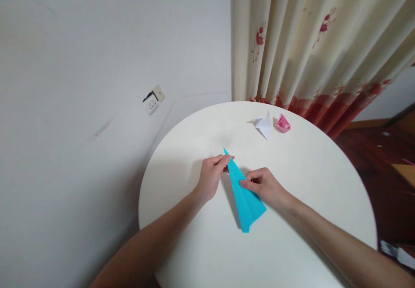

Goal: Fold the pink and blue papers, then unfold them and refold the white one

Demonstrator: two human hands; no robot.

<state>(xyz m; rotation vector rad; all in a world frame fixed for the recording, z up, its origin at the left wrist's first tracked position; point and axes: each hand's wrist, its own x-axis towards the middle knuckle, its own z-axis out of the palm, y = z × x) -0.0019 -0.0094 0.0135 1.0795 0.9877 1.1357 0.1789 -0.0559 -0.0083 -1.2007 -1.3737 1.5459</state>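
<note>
A folded sheet of blue paper [245, 203], long and narrow with a sharp point at the far end, is held between my hands above the table. My left hand [212, 173] pinches it near the pointed tip, thumb on top. Along its right edge, about halfway down, my right hand [264, 186] grips it with the thumb on the upper face and the fingers partly hidden beneath. The wide end points toward me, with a small tab jutting out at the bottom.
The round white table [181, 141] stands against a wall with a socket [151, 104]. At its far side lie a white origami crane [265, 126] and a pink folded paper piece [283, 124]. A patterned curtain [292, 54] hangs behind the table.
</note>
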